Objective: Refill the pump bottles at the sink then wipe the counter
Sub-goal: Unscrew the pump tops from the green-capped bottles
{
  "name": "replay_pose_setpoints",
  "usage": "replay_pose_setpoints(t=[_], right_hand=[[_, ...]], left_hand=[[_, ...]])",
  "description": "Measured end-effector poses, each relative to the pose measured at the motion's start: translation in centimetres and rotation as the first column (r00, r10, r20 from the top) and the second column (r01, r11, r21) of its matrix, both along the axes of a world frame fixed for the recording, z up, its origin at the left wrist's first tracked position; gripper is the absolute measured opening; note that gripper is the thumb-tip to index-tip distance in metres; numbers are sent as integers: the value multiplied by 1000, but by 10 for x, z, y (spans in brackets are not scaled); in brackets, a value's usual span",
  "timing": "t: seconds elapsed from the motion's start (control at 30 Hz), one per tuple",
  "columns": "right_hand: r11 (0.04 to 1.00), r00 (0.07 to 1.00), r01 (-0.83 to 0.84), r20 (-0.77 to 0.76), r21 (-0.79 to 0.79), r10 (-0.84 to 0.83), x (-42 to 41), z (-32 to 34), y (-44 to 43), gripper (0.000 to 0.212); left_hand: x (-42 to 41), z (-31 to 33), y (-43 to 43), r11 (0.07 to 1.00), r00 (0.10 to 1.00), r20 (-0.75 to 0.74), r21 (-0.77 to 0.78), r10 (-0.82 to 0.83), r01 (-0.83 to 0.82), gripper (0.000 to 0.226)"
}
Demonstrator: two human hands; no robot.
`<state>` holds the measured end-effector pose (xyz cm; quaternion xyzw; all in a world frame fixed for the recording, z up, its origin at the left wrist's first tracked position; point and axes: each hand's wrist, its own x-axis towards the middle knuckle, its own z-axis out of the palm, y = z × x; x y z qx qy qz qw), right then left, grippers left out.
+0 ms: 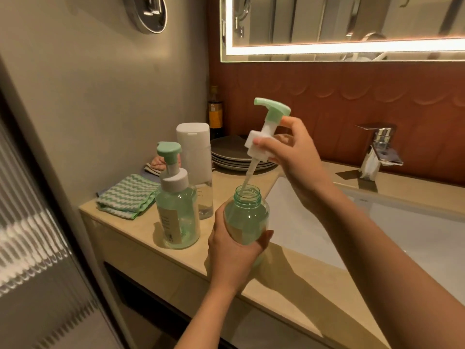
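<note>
Holding a pump head over an open green bottle

The thumb and fingertips of the right hand (pixel 289 152) are clamped on the white collar of the pump head (pixel 266 129), and one finger rests higher up, against its green top. The pump head's long axis is tilted, with the green top towards 1 o'clock and the dip tube (pixel 249 175) running down towards 7 o'clock. The nozzle points towards 9 o'clock. The tube's lower end sits inside the threaded neck of the open bottle (pixel 247 217).

The left hand (pixel 234 250) is wrapped round that bottle's lower body, with the thumb on the side facing the sink. The bottle stands upright with its mouth towards 12 o'clock, at the front of the counter (pixel 141 238) just beside the left rim of the sink (pixel 402 235). The hand hides its base. Its walls are translucent green, and its fill level cannot be read.

At 9 o'clock from it stands the second pump bottle (pixel 178 210), upright with its pump fitted. It is tinted green and carries a pale label, and its contents are unclear. Behind that, towards 12 o'clock, is a clear container (pixel 195 152) with a white cap. Beyond the container are a stack of plates (pixel 234 154) and a dark bottle (pixel 215 114) with a yellow label. A folded green-striped cloth (pixel 125 197) lies at 9 o'clock on the counter. The faucet (pixel 377 149) stands at 2 o'clock behind the sink.
</note>
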<state>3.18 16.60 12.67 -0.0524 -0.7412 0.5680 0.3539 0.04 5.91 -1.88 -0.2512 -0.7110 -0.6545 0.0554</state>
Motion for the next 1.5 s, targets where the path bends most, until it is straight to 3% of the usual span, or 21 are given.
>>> replay_pose_setpoints(t=[0.23,0.37,0.5,0.6,0.73,0.83,0.9,1.0,1.13,1.3,1.5], right_hand=[[999,999,40,-11,-24,-40,-7,28,18,54],[982,999,-23,-30,-186,18,-7,40,33,52],[884,989,-93,-145,-458,29,-9,43,49,42],[785,984,-117,-181,-609,7,-15,32,61,48],[712,992,-57,-122,-700,-41,-29,-3,75,68],[691,988,110,6,-715,-151,-45,-37,77,55],[686,978,193,82,-701,-190,-58,-60,76,52],[722,963,269,188,-638,-192,-80,-87,76,65],[875,908,341,362,-343,-212,-108,-108,70,68],[976,918,201,364,-87,-157,-134,-124,68,63],[994,932,6,360,108,-45,-156,-142,75,45]], left_hand=[[-1,-1,1,1000,1000,19,24,-4,3,74],[-1,-1,0,1000,999,36,9,-22,22,85],[0,1,0,1000,999,38,19,-22,21,84],[0,1,0,1000,999,39,14,-23,23,86],[0,1,1,1000,1000,30,18,-6,6,83],[0,0,1,1000,999,34,3,2,-2,81],[-1,1,0,1000,999,36,-1,-3,3,81],[0,3,-1,1000,998,52,-5,-21,21,78],[1,5,-1,999,999,52,-36,9,-7,82],[1,6,1,998,998,45,-39,47,-45,82],[1,6,3,999,998,47,-14,34,-34,82]])
